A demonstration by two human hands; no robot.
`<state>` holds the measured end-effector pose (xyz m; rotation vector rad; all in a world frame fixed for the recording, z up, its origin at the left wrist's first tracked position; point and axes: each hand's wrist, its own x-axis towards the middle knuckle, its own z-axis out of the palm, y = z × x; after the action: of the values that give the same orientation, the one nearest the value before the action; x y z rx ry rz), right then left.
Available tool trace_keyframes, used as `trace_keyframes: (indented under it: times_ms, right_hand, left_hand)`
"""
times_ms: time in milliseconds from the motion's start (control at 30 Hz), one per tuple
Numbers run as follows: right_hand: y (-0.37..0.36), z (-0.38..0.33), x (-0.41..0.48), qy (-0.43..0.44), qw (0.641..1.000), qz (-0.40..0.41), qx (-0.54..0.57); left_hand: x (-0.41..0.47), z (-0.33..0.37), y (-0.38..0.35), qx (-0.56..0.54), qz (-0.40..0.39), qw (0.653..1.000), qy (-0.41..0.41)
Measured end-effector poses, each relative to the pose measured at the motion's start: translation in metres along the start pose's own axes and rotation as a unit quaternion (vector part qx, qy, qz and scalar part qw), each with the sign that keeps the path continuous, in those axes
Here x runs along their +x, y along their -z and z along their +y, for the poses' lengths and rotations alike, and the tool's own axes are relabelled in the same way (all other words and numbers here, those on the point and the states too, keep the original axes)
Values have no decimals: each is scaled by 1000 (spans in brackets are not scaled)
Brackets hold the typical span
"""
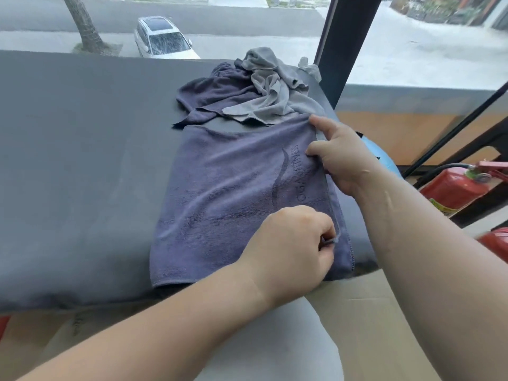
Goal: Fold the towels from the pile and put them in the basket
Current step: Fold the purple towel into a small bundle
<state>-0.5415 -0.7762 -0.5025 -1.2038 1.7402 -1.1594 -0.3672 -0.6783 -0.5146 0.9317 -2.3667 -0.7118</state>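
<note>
While the left hand (pixel 291 248) curls its fingers and pinches the right edge of the blue-purple towel (pixel 228 193) near its lower corner, the right hand (pixel 341 158) grasps the same edge higher up, thumb lying on top of the cloth. This towel lies spread flat on the grey counter (pixel 82 166) at the centre of the frame, its near hem at the counter's front edge. Pressed into its nap beside a curved swoosh mark is the word "FITNESS", with the letters "OGA" before it. Just above it, in the upper centre, sits the pile of towels (pixel 247 89), crumpled dark purple and light grey ones. A red fire extinguisher (pixel 453 188) lies at the right edge. Cardboard (pixel 371 312) shows at lower right. Through the window at the upper left stands a white car (pixel 162 37).
</note>
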Motion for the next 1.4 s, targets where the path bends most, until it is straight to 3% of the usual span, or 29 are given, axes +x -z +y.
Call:
trace_keyframes:
  times_ms: [167,267,367,433,567,700,867,1067,1200,1267,1400]
  right_hand:
    - [7,24,-9,-8,990,14,-142]
    - [-2,25,-8,46,945,54,-320]
    - [-30,-2,-16,148,903,56,-398]
    - [-62,-25,-21,188,888,-18,-419]
    - [-131,-51,-23,189,861,-155,-446]
    - [-177,-59,-14,123,843,-213,-478]
    - [-205,-62,-7,102,822,-188,-528]
    - [-254,-82,-11,100,832,-179,-515]
    - [-270,-94,-12,81,804,-105,-579]
    - [-271,-94,-10,49,792,-120,-597]
    - [-273,-92,-9,36,802,-131,-582]
  left_hand:
    - [3,-3,-10,10,-59,998,2]
    - [-9,-17,11,10,12,1000,16]
    - [-29,-51,47,82,107,988,69]
    - [-46,-77,73,152,129,972,128]
    - [-78,-104,105,267,57,918,287]
    - [-94,-105,106,284,19,899,332]
    - [-99,-106,106,202,-1,927,316]
    - [-123,-129,140,193,47,926,320]
    - [-145,-149,162,165,62,928,328]
    - [-150,-153,163,153,58,933,320]
    - [-154,-156,156,147,56,937,312]
